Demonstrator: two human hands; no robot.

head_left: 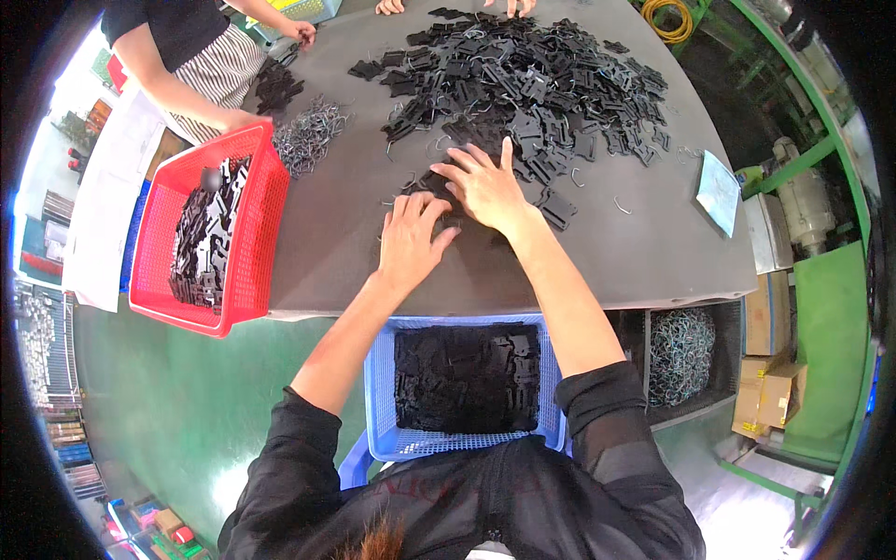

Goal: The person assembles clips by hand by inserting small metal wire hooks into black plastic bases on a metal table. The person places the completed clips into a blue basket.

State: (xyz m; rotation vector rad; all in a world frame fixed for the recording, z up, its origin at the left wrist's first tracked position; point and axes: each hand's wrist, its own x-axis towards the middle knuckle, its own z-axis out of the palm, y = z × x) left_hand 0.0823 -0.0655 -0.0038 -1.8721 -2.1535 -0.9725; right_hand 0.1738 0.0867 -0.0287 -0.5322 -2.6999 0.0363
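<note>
Black flat plastic clips [523,84] and bent wire hooks [310,133] litter the grey table [644,252]; left hand [409,245] and right hand [485,187], fingers spread, press on clips.

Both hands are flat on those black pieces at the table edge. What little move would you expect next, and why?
Probably closing the fingers to gather the pieces. The left hand and right hand lie open on black plastic parts near the big pile, gripping nothing yet, and the blue basket below already holds such parts.
</note>
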